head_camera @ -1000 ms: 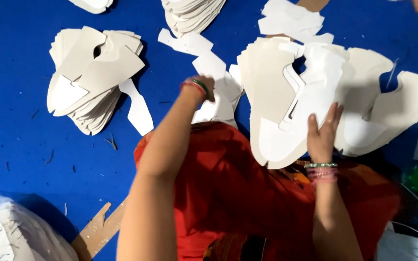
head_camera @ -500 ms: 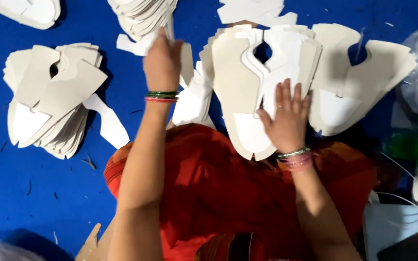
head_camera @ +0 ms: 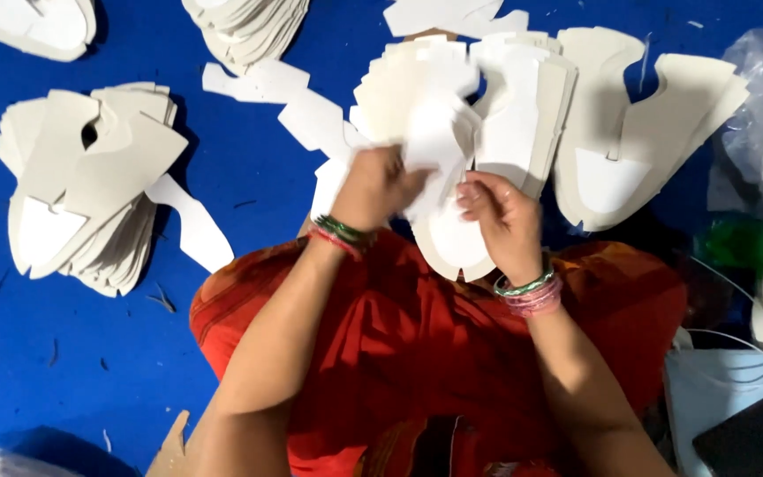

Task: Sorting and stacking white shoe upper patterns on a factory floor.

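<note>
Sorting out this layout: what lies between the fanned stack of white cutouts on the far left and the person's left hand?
In the head view, between the left stack and the left hand lies blue mat, with one long loose white strip.

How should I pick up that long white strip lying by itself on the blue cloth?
Probably pinch the loose strip near its narrower upper end, coming from the right, where bare blue cloth leaves room. The stack of white cutouts crowds its left side. It lies flat, so slide fingers under an edge first.
</note>
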